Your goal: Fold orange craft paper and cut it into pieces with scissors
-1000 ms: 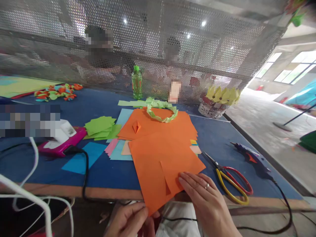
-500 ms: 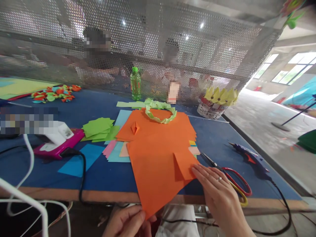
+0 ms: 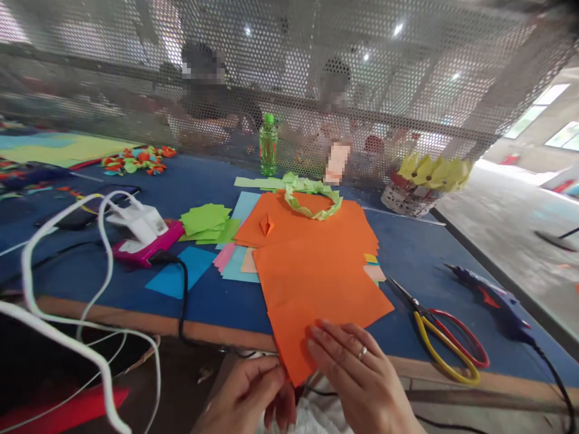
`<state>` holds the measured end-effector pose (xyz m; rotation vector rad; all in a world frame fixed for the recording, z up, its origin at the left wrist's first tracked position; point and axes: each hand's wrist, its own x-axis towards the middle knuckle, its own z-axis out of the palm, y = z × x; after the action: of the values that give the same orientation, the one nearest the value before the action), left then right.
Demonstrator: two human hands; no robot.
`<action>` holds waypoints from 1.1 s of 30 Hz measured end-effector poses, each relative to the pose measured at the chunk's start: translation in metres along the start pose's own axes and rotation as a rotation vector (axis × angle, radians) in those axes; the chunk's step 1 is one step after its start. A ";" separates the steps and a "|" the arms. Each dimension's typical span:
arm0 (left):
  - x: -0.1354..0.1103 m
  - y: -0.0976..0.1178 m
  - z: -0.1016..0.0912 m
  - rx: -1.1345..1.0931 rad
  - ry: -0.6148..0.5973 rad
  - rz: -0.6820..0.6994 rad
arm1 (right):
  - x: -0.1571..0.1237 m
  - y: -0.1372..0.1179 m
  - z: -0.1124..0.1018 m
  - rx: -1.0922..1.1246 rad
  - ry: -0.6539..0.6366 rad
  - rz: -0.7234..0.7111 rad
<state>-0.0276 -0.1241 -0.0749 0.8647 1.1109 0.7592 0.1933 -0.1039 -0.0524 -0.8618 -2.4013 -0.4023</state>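
Observation:
A large sheet of orange paper [image 3: 316, 271] overhangs the table's front edge. My left hand [image 3: 253, 386] pinches its lower corner between thumb and fingers. My right hand [image 3: 353, 361] lies on the lower part of the sheet, fingers stretched out flat; a ring is on one finger. A faint line crosses the paper above the hands; whether it is a fold or another sheet's edge I cannot tell. Behind lies more orange paper [image 3: 357, 226], carrying a small folded orange piece [image 3: 266, 225] and a pale green folded-paper ring [image 3: 312, 211].
Scissors [image 3: 420, 313] and a glue gun [image 3: 495, 295] lie at right. Green squares [image 3: 205, 220], a blue sheet [image 3: 181, 271] and a pink power strip [image 3: 147, 244] with white cables [image 3: 108, 241] are at left. A bottle [image 3: 268, 144] and a basket [image 3: 404, 199] stand near the mesh screen [image 3: 280, 60].
My right hand has moved left from the sheet's right corner onto its lower part. That corner, folded over before, now lies flat. My left hand still pinches the lower corner. The view has shifted left.

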 end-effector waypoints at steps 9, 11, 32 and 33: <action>0.002 0.003 -0.002 0.039 -0.073 0.020 | 0.007 -0.007 0.005 -0.063 -0.054 -0.007; 0.002 0.004 -0.003 0.044 -0.101 0.013 | 0.005 -0.009 0.004 -0.077 -0.051 0.008; -0.008 0.012 0.004 0.151 0.020 0.024 | -0.002 -0.018 0.005 -0.097 -0.062 0.022; -0.008 0.012 0.005 0.151 0.035 0.025 | -0.002 -0.018 0.005 -0.095 -0.055 0.026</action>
<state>-0.0257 -0.1261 -0.0595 0.9969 1.2013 0.7199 0.1805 -0.1160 -0.0594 -0.9566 -2.4351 -0.4917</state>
